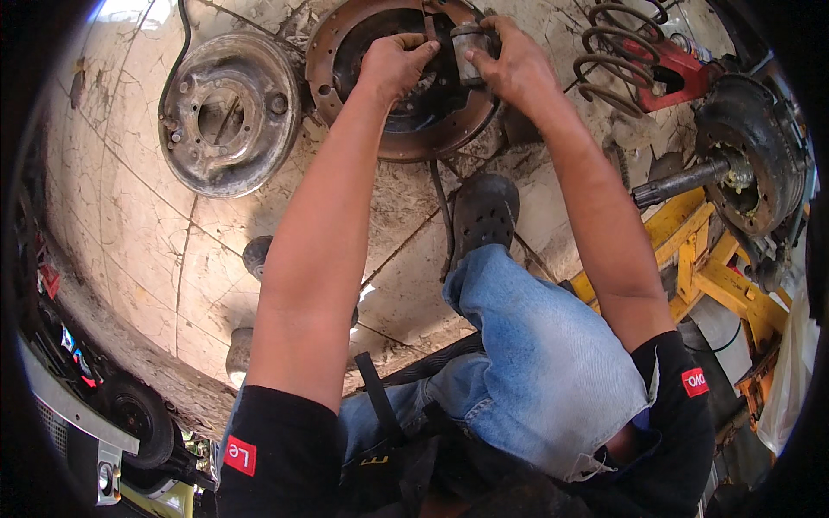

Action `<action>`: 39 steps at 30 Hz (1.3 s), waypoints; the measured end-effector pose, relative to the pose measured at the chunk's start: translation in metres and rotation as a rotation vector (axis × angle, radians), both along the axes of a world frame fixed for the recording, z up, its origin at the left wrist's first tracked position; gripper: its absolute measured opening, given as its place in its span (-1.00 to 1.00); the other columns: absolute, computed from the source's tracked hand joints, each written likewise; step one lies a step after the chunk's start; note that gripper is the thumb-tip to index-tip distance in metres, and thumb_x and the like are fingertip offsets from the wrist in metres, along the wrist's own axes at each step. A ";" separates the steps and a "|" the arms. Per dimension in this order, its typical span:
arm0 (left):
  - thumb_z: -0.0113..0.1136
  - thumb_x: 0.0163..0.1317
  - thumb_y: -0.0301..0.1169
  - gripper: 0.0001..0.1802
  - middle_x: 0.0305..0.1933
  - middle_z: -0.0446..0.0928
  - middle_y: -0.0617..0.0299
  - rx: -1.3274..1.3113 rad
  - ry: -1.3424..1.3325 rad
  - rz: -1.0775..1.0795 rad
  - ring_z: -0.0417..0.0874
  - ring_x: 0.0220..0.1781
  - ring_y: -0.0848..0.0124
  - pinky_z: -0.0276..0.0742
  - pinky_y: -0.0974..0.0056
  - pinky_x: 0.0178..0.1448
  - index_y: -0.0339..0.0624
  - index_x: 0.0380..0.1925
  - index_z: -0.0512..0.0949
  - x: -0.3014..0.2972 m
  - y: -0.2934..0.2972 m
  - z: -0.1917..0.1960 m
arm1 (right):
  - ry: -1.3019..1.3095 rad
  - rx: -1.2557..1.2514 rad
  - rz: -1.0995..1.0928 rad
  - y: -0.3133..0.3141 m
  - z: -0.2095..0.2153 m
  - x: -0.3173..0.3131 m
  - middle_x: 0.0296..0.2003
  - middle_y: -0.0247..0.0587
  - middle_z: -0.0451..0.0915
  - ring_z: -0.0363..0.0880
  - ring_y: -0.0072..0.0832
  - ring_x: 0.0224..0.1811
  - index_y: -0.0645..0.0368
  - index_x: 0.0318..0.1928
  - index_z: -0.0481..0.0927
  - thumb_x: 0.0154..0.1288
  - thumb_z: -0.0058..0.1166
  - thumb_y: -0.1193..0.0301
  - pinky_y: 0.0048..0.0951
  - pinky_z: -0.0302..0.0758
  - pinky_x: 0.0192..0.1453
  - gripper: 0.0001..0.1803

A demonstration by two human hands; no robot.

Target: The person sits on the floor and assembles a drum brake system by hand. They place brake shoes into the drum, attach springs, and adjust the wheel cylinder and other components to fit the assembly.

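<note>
Two bare hands work at one rusty round brake backing plate (345, 60) that lies flat on the cracked, dirt-streaked tiled floor (129, 216). The left hand (393, 65) is curled, its fingertips pressed against one small grey metal cylinder (466, 52) mounted near the plate's upper edge. The right hand (514, 60) is closed around the same cylinder from the other side, thumb and fingers pinching it. So the cylinder sits between the two hands, touching both, on the plate's dark, greasy inner face.

Left of the left hand, just beside the rusty plate, lies a second backing plate, dull grey steel (229, 112), dished, with a central hole and several bolt holes. A black cable (177, 52) runs up from its rim.

Right of the right hand lies one rust-brown coil spring (617, 56) on a red metal tool (678, 69). Further right, one dark, grimy wheel hub with a protruding steel axle shaft (691, 181) rests on a yellow painted metal stand (704, 259).

Below the hands, one black perforated rubber clog (484, 211) shows beyond a knee in faded blue denim (535, 354).
</note>
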State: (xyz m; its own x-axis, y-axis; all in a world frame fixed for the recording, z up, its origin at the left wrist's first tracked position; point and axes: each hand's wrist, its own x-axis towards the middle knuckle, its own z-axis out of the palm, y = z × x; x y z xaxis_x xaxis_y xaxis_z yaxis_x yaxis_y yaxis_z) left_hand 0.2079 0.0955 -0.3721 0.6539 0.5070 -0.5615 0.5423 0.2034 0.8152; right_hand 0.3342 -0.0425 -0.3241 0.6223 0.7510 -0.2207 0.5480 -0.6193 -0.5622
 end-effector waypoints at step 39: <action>0.15 0.28 -0.35 -0.74 -0.35 0.62 0.27 -0.178 0.196 0.097 0.50 -0.39 0.52 0.41 0.36 -0.35 -0.25 -0.14 0.66 -0.012 -0.022 0.028 | -0.063 0.001 -0.036 0.001 0.000 -0.004 -0.06 0.19 0.59 0.56 0.05 0.04 0.19 0.16 0.44 0.17 0.20 0.20 -0.13 0.47 0.12 -0.42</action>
State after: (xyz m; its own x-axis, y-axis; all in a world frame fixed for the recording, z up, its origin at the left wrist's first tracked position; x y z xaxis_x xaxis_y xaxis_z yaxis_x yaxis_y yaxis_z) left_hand 0.1958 0.0731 -0.3441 0.4776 0.4440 -0.7581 0.6571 0.3923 0.6437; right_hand 0.3306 -0.0416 -0.3238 0.6614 0.7281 -0.1801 0.5596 -0.6389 -0.5279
